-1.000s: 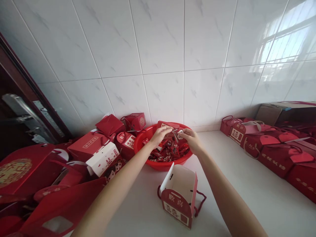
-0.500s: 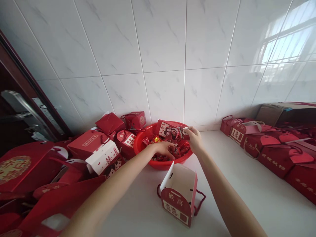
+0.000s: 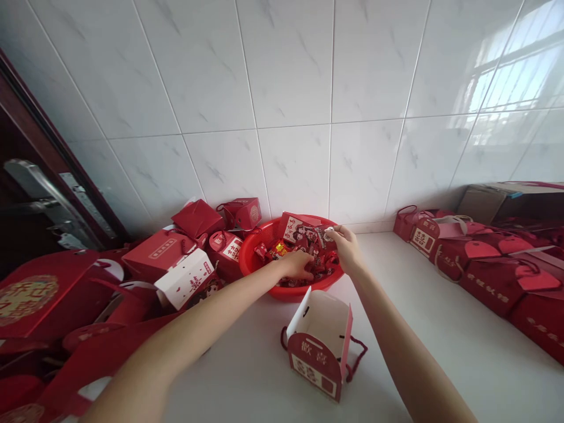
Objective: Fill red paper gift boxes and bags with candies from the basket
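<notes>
A red plastic basin (image 3: 247, 258) stands near the wall, holding several wrapped candies (image 3: 278, 249) and printed red packets. My left hand (image 3: 299, 265) reaches down among the candies. Its fingers are curled, and what they pinch, if anything, is hidden. Over the basin's right rim, my right hand (image 3: 347, 245) pinches a small candy packet (image 3: 327, 234) with a white and dark print between thumb and fingers. In front of the basin, between my forearms, an open red and white gift box (image 3: 315, 358) sits upright with dark red cord handles.
Many red gift boxes (image 3: 158, 252) lie heaped on the left, close to the basin and my left forearm. Rows of red boxes (image 3: 484, 282) and an open carton (image 3: 489, 202) line the right side. Behind is a tiled wall (image 3: 291, 170); a door handle (image 3: 35, 182) is at far left.
My left hand has turned and its fingers have closed more among the candies. My right hand stays near the rim with the packet. The open box has not moved.
</notes>
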Available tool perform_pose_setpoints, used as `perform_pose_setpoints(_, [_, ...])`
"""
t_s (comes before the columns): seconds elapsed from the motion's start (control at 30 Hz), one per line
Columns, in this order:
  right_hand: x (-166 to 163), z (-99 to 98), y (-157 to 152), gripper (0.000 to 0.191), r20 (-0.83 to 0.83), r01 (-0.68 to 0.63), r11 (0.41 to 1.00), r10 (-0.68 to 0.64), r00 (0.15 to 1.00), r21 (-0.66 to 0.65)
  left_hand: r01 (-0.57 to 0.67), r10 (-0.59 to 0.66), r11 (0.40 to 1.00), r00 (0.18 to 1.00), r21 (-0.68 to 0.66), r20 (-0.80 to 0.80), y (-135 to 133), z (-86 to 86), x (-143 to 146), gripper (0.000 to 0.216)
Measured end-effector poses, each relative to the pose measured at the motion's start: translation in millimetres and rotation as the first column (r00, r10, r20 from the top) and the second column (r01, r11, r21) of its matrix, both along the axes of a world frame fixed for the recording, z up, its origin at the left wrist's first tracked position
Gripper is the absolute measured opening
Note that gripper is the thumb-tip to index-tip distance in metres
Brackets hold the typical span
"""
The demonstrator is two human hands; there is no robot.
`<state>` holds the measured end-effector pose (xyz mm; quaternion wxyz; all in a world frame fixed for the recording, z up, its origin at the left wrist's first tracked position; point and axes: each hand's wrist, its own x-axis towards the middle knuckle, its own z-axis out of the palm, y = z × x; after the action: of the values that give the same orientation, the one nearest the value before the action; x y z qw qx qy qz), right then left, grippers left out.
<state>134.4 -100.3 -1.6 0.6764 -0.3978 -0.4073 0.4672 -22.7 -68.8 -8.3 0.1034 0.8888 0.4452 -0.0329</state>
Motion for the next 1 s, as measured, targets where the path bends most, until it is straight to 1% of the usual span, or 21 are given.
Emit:
perform_pose_setpoints(0.07, [0.1, 0.5, -0.8, 0.035, -0.002, 0.002, 1.000, -0.002, 1.000, -0.002, -0.046, 0.044, 0.998, 0.998, 0.045, 0.041, 1.5, 0.4, 0.1, 0.009])
perform_pose_setpoints(0.13, [0.3, 1.2, -1.6, 0.034, -0.006, 0.003, 1.000, -0.003, 1.000, 0.002, -0.059, 0.054, 0.996, 0.995, 0.060, 0.079, 3.3, 0.1, -0.6, 0.008])
perform_pose_setpoints(0.17, [0.3, 1.5, -1.8, 0.034, -0.007, 0.004, 1.000, -0.004, 1.000, 0.004, -0.044, 0.040, 0.998, 0.995, 0.041, 0.094, 4.2, -0.3, -1.3, 0.010])
perform_pose_setpoints(0.23, [0.4, 2.0, -1.9, 0.034, -0.011, 0.004, 1.000, -0.003, 1.000, 0.003, 0.037, -0.029, 0.997, 0.992, -0.065, 0.121, 6.1, -1.3, -3.0, 0.019])
perform_pose_setpoints(0.27, [0.4, 2.1, -1.8, 0.034, -0.013, 0.000, 1.000, -0.001, 1.000, -0.003, 0.093, -0.074, 0.986, 0.987, -0.135, 0.142, 6.9, -2.0, -3.8, 0.026])
perform_pose_setpoints(0.33, [0.3, 2.0, -1.3, 0.034, -0.015, -0.003, 1.000, 0.003, 1.000, -0.011, 0.194, -0.147, 0.947, 0.970, -0.256, 0.194, 7.9, -3.3, -4.5, 0.041])
perform_pose_setpoints(0.37, [0.3, 2.0, -1.0, 0.033, -0.015, -0.004, 1.000, 0.003, 1.000, -0.011, 0.224, -0.165, 0.930, 0.963, -0.293, 0.212, 8.0, -4.1, -4.4, 0.046])
perform_pose_setpoints(0.43, [0.1, 1.8, -0.6, 0.033, -0.021, 0.000, 1.000, 0.000, 1.000, -0.005, 0.225, -0.158, 0.915, 0.964, -0.335, 0.214, 7.7, -5.7, -2.9, 0.049])
perform_pose_setpoints(0.53, [-0.3, 1.7, -0.4, 0.034, -0.034, 0.003, 1.000, -0.003, 0.999, -0.002, 0.189, -0.128, 0.912, 0.975, -0.365, 0.184, 6.4, -8.4, 1.0, 0.038])
perform_pose_setpoints(0.6, [-0.5, 1.9, -0.6, 0.036, -0.034, -0.002, 1.000, 0.001, 0.999, -0.010, 0.183, -0.133, 0.929, 0.976, -0.321, 0.171, 6.0, -9.5, 3.3, 0.027])
perform_pose_setpoints(0.67, [-0.6, 2.3, -0.9, 0.036, -0.029, -0.006, 1.000, 0.006, 1.000, -0.019, 0.146, -0.112, 0.964, 0.981, -0.224, 0.157, 7.1, -8.6, 4.0, 0.017])
perform_pose_setpoints(0.7, [-0.6, 2.5, -1.0, 0.036, -0.026, -0.006, 1.000, 0.006, 1.000, -0.020, 0.108, -0.078, 0.979, 0.983, -0.174, 0.167, 8.3, -7.0, 3.6, 0.014])
perform_pose_setpoints(0.77, [-0.3, 2.9, -1.2, 0.035, -0.024, -0.006, 1.000, 0.005, 1.000, -0.016, 0.013, 0.010, 0.996, 0.966, -0.086, 0.257, 11.9, -2.0, 1.3, 0.014])
perform_pose_setpoints(0.83, [0.0, 3.1, -1.1, 0.035, -0.026, -0.003, 1.000, 0.002, 1.000, -0.014, -0.073, 0.078, 0.997, 0.914, -0.029, 0.399, 16.4, 4.2, -2.8, 0.015])
perform_pose_setpoints(0.9, [0.1, 3.2, -1.0, 0.034, -0.032, 0.002, 1.000, -0.002, 0.999, -0.015, -0.133, 0.122, 0.991, 0.849, -0.016, 0.515, 20.6, 9.1, -7.7, 0.015])
perform_pose_setpoints(1.0, [-0.2, 3.5, -1.2, 0.033, -0.046, 0.003, 1.000, -0.004, 0.999, -0.010, -0.154, 0.152, 0.987, 0.783, -0.049, 0.603, 25.5, 10.5, -13.8, 0.023])
